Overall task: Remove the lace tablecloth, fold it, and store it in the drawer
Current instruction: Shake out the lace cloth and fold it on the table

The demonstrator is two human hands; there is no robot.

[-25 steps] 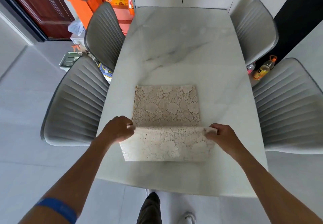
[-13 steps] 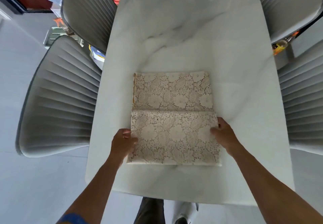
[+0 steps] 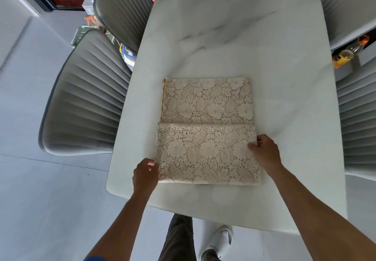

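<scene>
- Now lying flat on the marble table (image 3: 234,42), near the close edge: lace tablecloth (image 3: 207,130), folded small.
- Near flap laid down over the close half, no longer held up in the air like a second ago.
- Far half showing, with a thin yellow edge on its left side.
- Left hand (image 3: 145,174) pinching the cloth's near left corner, fingers curled.
- Right hand (image 3: 264,152) gripping the right edge, thumb on top of the lace.
- Probably one more fold to go, then lifting.
- Grey chairs (image 3: 85,97) on both sides.
- No drawer in sight, so storing not yet done.
</scene>
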